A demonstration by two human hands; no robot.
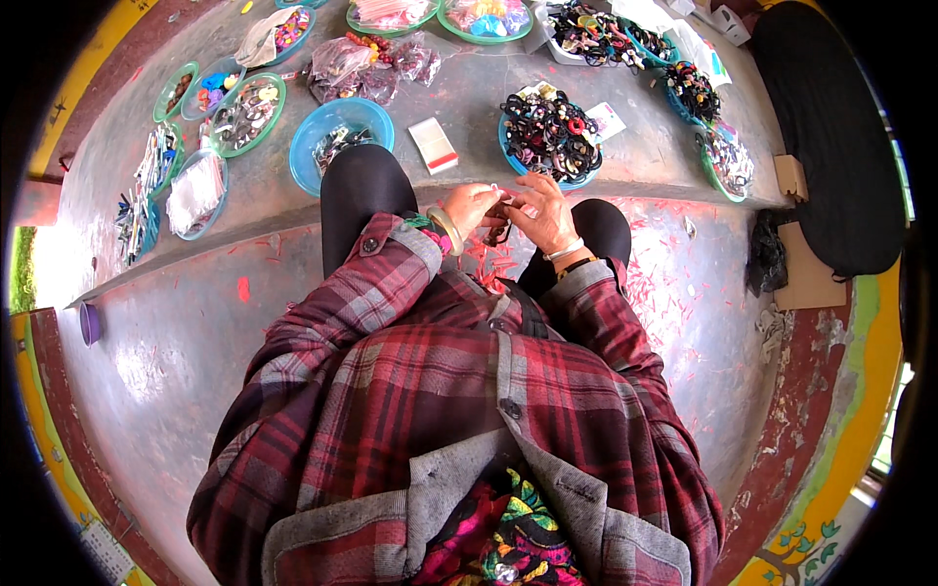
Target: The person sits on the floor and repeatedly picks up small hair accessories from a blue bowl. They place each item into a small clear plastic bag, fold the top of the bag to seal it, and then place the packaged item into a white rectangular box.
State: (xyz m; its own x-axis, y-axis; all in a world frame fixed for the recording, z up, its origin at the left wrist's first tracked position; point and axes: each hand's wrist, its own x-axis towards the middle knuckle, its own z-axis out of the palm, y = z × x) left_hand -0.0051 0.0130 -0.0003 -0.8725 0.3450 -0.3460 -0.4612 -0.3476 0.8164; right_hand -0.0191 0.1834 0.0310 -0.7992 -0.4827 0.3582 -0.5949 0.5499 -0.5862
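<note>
Above my lap, my left hand [471, 209] and my right hand [547, 217] meet with their fingertips pinched together. Between them is a small dark hair tie [499, 234], partly hidden by the fingers. A bit of something pale shows at the left fingertips, too small to name. Just beyond the right hand stands a blue bowl [578, 183] heaped with black hair ties [549, 132]. Beyond the left hand lies a white and red box [434, 146]. A blue basin [305, 156] with small metallic-looking pieces sits past my left knee.
Several bowls and baskets of small goods line the raised ledge, among them a green tray [220, 145] and a white bin [547, 44]. Plastic bags [366, 68] lie at the back. Red scraps [674, 283] litter the floor. A long black object [831, 146] stands at right.
</note>
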